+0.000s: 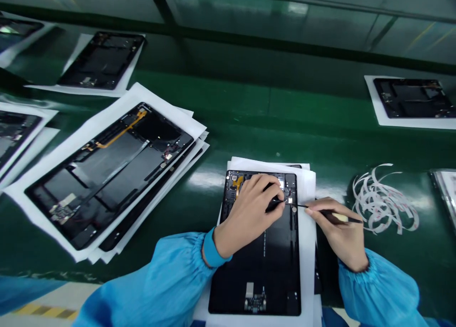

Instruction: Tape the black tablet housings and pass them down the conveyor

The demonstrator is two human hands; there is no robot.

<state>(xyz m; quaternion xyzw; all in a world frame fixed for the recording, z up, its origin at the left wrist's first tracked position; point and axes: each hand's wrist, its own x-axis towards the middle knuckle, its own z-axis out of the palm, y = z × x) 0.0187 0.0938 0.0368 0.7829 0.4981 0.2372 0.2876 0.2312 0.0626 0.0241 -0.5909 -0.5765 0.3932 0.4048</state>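
Observation:
An open tablet (256,270) lies on white sheets in front of me, its inner parts facing up. Over its upper half is my left hand (249,208), with thumb and forefinger pinched together; a small dark thing shows at the fingertips, too small to make out. My right hand (338,227), right of the tablet, grips slim dark tweezers (326,214) with a pale patch on the side. Their thin tip points left, at the tablet's upper right edge near my left fingertips. An orange flex cable (239,181) is partly covered by my left hand.
On the left, more open tablets (124,161) lie stacked between white sheets (76,132). Further ones (103,61) stand at the back left, and another tablet (413,98) at the back right. Curled white strips (383,201) lie in a heap on the green table (228,108), right of my right hand.

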